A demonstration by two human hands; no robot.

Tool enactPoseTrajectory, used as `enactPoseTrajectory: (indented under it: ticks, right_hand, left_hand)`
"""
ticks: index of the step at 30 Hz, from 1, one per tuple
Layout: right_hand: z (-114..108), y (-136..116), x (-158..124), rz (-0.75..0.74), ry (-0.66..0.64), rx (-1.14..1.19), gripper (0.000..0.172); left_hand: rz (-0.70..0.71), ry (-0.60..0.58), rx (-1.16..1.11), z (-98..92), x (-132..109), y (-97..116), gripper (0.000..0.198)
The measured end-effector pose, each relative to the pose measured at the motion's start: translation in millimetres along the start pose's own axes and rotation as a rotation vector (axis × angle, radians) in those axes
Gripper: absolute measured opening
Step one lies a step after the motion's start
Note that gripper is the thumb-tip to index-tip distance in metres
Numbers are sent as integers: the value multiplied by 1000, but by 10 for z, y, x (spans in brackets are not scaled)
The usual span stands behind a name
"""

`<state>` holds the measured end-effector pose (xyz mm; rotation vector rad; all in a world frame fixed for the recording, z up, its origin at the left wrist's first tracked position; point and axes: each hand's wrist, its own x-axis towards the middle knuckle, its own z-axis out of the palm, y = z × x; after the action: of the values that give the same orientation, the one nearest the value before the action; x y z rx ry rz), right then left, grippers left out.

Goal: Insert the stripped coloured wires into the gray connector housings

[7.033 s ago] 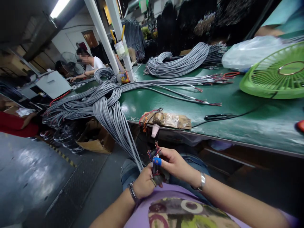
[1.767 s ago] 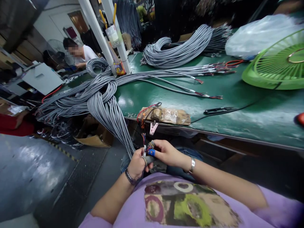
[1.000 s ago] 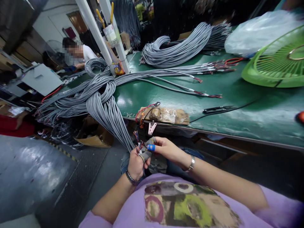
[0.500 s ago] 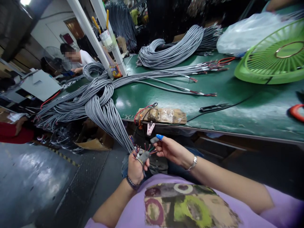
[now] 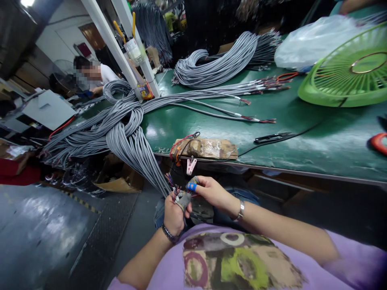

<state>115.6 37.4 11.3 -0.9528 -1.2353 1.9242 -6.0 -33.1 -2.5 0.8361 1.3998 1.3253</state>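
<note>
My left hand (image 5: 173, 211) is closed round the end of a grey cable, whose coloured wires (image 5: 171, 186) fan out above my fingers. My right hand (image 5: 210, 192), a blue cot on one fingertip, pinches at those wire ends right beside the left hand. Both hands are over my lap, just below the bench edge. The cable belongs to a thick grey cable bundle (image 5: 133, 141) that hangs off the green bench (image 5: 302, 149) down to my hands.
A taped wooden block (image 5: 208, 148) with red wires and a pink clip sits on the bench edge above my hands. Further back lie coiled grey cables (image 5: 220, 64), a green fan (image 5: 350, 76), a plastic bag (image 5: 314, 38) and a black tool (image 5: 270, 138). Another person (image 5: 93, 76) works far left.
My right hand, which had drawn away to the right half a second ago, has come back onto the wire ends. The left hand keeps its hold.
</note>
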Motion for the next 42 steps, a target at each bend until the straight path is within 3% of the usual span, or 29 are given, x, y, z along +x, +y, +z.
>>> enactPoseTrajectory:
  ticks: [5,10,16,21,32,42]
  right_hand:
    - [-1,118,26,168,55,216,31]
    - [-148,117,81,248,13,449,18]
    - [-334,-5,195,188,6,488,40]
    - [-253,-99,296,104,-112,478,38]
    - [-175,-30,469,39,-121,600,38]
    - [-97,21,538,22,63,668,34]
  left_hand:
    - [25,29,8,7,-7,-29,39]
    - [5,8,-40,-16,10,28,36]
    - [-110,-61,-211,-15,94,169,34]
    - [-178,-186,-325,61,195,263,31]
    - [-204,-180,-386,82,327,213,25]
    - [-201,-176,-317,100,335,168,26]
